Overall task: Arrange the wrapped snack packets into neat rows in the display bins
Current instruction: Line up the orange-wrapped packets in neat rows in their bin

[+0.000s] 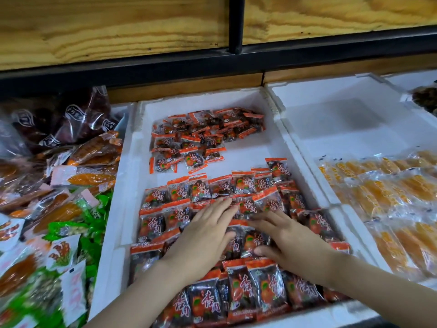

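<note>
Nearest, the packets (pixel 248 294) in the white foam bin (pixel 128 185) stand in overlapping, fairly even rows that fill the near half. Both hands lie flat on the middle rows. The left hand (pixel 203 235) and the right hand (pixel 293 242) press down with fingers (pixel 221 207) straight and spread, gripping nothing, apparently smoothing the rows. The row just beyond them steps up crookedly at its right end. Past a bare strip of bin floor, a loose pile (pixel 203 136) at the far end lies unsorted. I judge the job somewhat over half done, with that pile left to do.
</note>
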`<action>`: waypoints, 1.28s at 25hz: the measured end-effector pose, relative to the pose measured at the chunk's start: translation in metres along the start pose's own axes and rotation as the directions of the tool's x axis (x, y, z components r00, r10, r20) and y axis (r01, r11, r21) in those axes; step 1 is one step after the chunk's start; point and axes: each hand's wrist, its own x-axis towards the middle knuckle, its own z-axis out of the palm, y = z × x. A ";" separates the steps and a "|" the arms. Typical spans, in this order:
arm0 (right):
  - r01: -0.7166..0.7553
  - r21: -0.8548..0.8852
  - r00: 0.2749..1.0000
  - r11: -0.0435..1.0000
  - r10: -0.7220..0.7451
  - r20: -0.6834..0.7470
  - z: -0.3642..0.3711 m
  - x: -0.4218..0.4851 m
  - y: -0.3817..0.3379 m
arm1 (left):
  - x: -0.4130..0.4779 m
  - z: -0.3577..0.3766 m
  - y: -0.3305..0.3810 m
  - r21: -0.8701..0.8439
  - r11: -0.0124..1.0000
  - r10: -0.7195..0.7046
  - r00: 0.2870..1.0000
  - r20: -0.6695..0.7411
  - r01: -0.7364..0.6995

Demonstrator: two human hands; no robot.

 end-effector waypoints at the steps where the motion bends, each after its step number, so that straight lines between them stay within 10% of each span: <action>1: -0.014 0.022 1.000 1.000 0.014 0.023 0.004 0.000 -0.001 | -0.004 0.000 0.001 0.002 1.000 -0.006 1.000 -0.008 0.006; 9: 0.059 0.001 0.993 0.998 -0.058 0.100 0.012 -0.013 0.000 | -0.015 0.012 -0.003 0.000 0.999 0.031 0.969 0.244 -0.032; 17: 0.084 0.098 0.960 0.992 -0.055 -0.273 0.012 -0.059 -0.031 | -0.065 0.007 0.026 0.016 1.000 0.017 0.976 -0.217 -0.014; 22: -0.131 0.510 0.878 0.850 0.338 -0.338 0.013 -0.061 -0.035 | -0.091 0.021 0.046 0.014 0.998 0.064 0.997 -0.036 -0.064; 26: -0.154 0.255 0.985 0.955 0.167 -0.030 0.022 -0.072 -0.042 | -0.092 0.035 0.042 0.099 0.995 0.018 0.999 -0.046 -0.014; 32: -0.010 -0.058 0.999 0.998 0.007 -0.054 0.022 -0.063 -0.056 | -0.117 0.037 0.031 0.182 0.978 -0.092 0.993 -0.075 0.104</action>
